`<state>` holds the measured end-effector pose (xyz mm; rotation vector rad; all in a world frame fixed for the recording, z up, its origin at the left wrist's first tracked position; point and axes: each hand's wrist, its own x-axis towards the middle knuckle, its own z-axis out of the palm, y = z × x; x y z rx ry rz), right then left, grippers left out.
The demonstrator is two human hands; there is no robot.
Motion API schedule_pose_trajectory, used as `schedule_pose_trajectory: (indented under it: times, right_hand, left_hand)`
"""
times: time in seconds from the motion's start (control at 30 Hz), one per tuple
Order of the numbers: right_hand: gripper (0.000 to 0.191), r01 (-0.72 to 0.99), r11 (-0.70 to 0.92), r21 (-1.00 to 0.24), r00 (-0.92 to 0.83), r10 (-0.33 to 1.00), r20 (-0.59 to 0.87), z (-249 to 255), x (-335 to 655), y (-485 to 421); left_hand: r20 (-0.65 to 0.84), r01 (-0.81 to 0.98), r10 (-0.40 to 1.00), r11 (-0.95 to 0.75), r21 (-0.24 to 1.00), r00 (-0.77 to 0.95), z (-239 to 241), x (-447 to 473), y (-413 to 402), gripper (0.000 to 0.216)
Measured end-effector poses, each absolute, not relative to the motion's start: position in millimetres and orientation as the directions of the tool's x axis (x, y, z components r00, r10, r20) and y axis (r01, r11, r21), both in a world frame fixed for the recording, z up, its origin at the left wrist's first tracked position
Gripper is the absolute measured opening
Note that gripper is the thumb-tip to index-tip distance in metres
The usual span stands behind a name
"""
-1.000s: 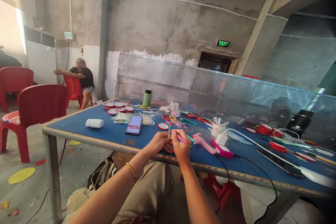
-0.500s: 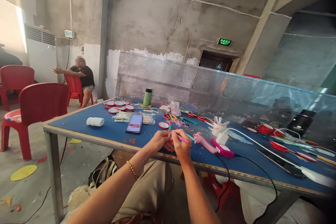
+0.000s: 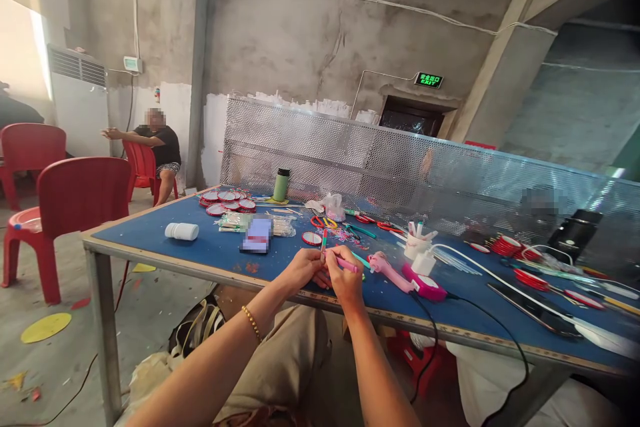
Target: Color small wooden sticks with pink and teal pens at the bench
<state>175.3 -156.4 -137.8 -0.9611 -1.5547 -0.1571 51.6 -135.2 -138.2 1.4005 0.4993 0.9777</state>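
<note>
Near the front edge of the table, my left hand (image 3: 304, 269) is closed around a thin, upright strip with green and red on it (image 3: 325, 240). My right hand (image 3: 347, 282) pinches a pink pen (image 3: 346, 263), its front end close to the strip; whether they touch I cannot tell. Just behind the hands lies a small round red-rimmed disc (image 3: 313, 239). A pink glue gun (image 3: 393, 271) rests to the right of my right hand, and a phone with a lit screen (image 3: 257, 235) is left of my hands.
Red-rimmed discs (image 3: 227, 197) are piled at the back left by a green bottle (image 3: 281, 185). A white bottle (image 3: 181, 232) lies on its side. Pliers (image 3: 361, 231) and colourful scraps are behind my hands. Black cables hang over the right front edge. A perforated metal screen (image 3: 320, 147) borders the table.
The pink pen and my right fingers have shifted very slightly. My left hand keeps its place on the strip.
</note>
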Motion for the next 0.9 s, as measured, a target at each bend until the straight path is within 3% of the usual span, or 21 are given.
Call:
schedule_pose_trajectory:
  times: [0.57,0.9]
  right_hand:
    - [0.021,0.619,0.637,-0.46,0.144,0.484,0.863,-141.2,177.9,-153.1]
    - [0.025,0.643,0.647,-0.41,0.094,0.465,0.88,-136.8,174.2,-156.0]
  left_hand:
    - [0.26,-0.282,0.79,-0.115,0.952,0.555,-138.8,51.0,-134.9,0.039]
    - [0.248,-0.269,0.8,-0.113,0.957,0.546,-141.5,52.3,-132.7,0.034]
